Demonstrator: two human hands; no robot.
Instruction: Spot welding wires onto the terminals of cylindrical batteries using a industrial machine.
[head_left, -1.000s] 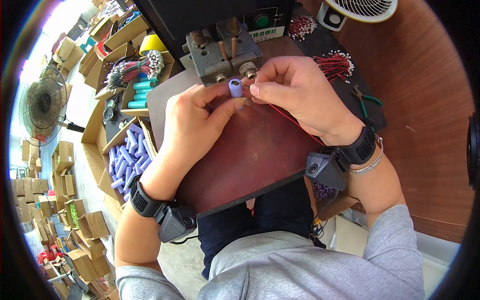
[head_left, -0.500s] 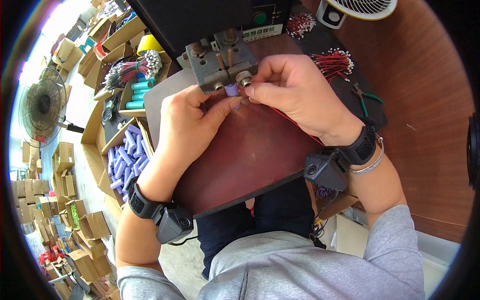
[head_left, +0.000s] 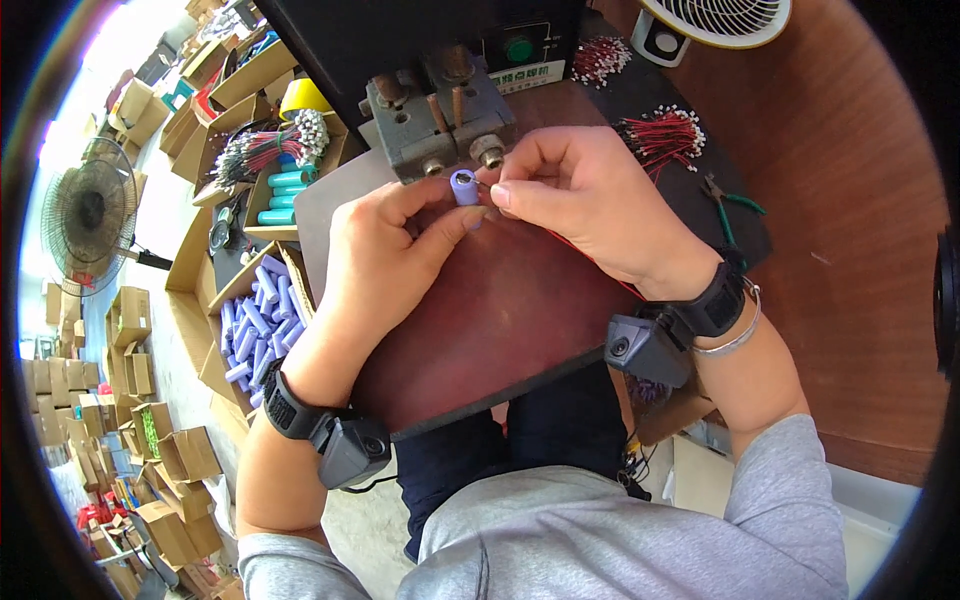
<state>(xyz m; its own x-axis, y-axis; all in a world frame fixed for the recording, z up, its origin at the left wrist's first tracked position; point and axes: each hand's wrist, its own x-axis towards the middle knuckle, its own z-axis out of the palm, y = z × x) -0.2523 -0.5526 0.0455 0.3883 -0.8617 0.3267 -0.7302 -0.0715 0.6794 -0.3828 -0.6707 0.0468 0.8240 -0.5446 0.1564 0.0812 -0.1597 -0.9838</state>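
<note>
Between thumb and fingers, my left hand (head_left: 395,235) grips a purple cylindrical battery cell (head_left: 465,190), its end facing up toward me. My right hand (head_left: 575,195) pinches a thin wire lead at the cell's end. The red wire (head_left: 595,268) trails from under that hand toward my right wrist. Just beyond the cell is the spot welder's metal head (head_left: 435,130), with two copper electrode rods (head_left: 458,105) standing up from it. The cell sits apart from the head, on the near side. Exactly where the lead meets the cell is too small to make out.
A box of purple cells (head_left: 260,325) stands left, with teal cells (head_left: 285,195) and bundled wires (head_left: 290,140) behind. At right lie red wire bundles (head_left: 665,135) and green-handled pliers (head_left: 725,205). A small fan (head_left: 715,15) stands at the far right. The reddish work plate (head_left: 480,320) lies below my hands.
Both hands have drawn slightly back from the welder head. The purple cell has come out from beneath it and tilted, so its end now shows.
</note>
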